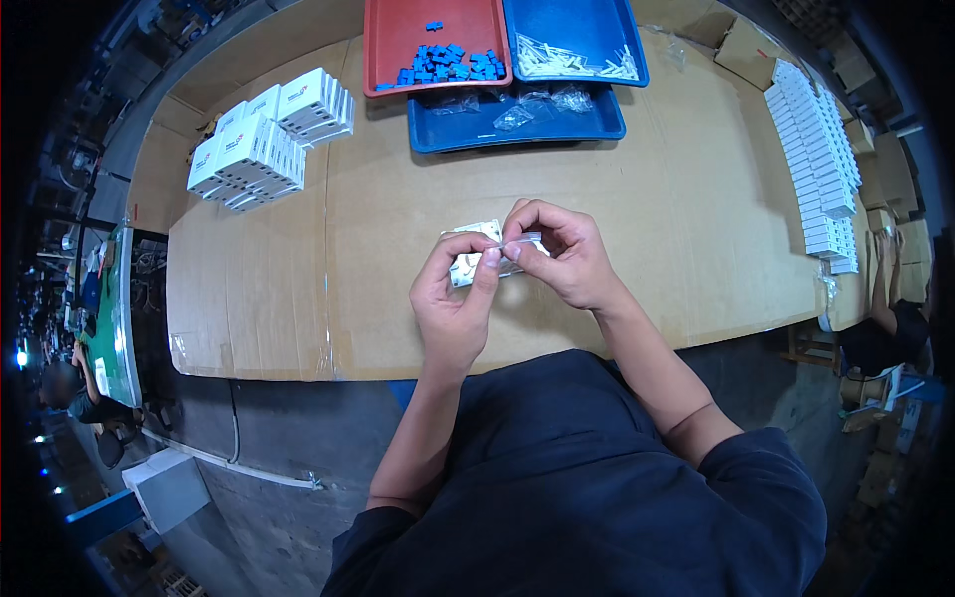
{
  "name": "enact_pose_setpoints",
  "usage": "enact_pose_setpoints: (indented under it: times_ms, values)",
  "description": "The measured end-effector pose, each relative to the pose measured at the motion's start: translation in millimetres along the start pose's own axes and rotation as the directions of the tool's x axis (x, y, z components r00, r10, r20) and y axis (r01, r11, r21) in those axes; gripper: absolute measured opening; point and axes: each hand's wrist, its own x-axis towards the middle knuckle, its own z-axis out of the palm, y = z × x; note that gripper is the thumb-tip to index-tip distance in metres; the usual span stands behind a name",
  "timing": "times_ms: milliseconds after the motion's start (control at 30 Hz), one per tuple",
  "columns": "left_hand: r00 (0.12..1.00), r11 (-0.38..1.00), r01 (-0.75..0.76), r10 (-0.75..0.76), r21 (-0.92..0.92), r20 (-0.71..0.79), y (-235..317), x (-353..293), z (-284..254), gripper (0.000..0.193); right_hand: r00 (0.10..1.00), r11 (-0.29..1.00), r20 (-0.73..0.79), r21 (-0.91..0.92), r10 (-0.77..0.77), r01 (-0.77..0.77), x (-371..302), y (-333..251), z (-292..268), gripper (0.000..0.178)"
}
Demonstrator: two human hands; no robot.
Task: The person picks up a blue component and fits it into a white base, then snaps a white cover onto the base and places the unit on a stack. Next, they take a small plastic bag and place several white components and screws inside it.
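Note:
Above the middle of the cardboard-covered table (398, 199), both my hands pinch a small clear plastic bag (524, 240) by its edge. My left hand (455, 301) grips it between thumb and forefinger. From the other side, my right hand (565, 254) closes thumb and fingers on the same edge, its fingertips almost touching the left ones. Just beneath and behind the fingers is a white item with printed marks (464, 269). The hands cover much of it, so I cannot tell whether it is a box or lies inside the bag.
At the far edge stand a red tray (383, 45) of small blue parts, a blue tray (637, 50) of thin whitish pieces and a lower blue tray (517, 137) with clear bags. White boxes are stacked at left (249, 149) and right (816, 159). Other people work at both sides.

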Motion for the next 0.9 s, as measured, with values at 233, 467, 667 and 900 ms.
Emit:
enact_pose_setpoints:
  times_ms: [233, 467, 667, 900]
  values:
    - [1.0, 1.0, -0.024, 0.024, -0.012, -0.02, 1.5, 0.7, -0.5, 0.01, 1.0, 0.999, -0.02, 0.034, -0.014, 0.015, 0.2, 3.6, -1.1, 0.014]
    - [1.0, 1.0, -0.003, 0.003, 0.011, -0.002, 1.1, 0.4, -2.4, 0.009, 1.0, 1.0, 0.003, -0.02, -0.011, 0.011, -0.2, -0.8, 0.4, 0.01]
    - [1.0, 0.999, -0.013, 0.013, 0.03, 0.012, -1.7, -0.8, -3.1, 0.009, 0.999, 0.996, 0.025, -0.089, -0.021, 0.023, -1.3, 1.3, -2.4, 0.009]
    - [0.982, 0.978, 0.084, -0.114, -0.189, -0.15, -6.8, -3.4, -1.7, 0.011, 0.996, 0.997, -0.066, 0.053, 0.067, -0.063, 1.5, 4.7, 2.4, 0.013]
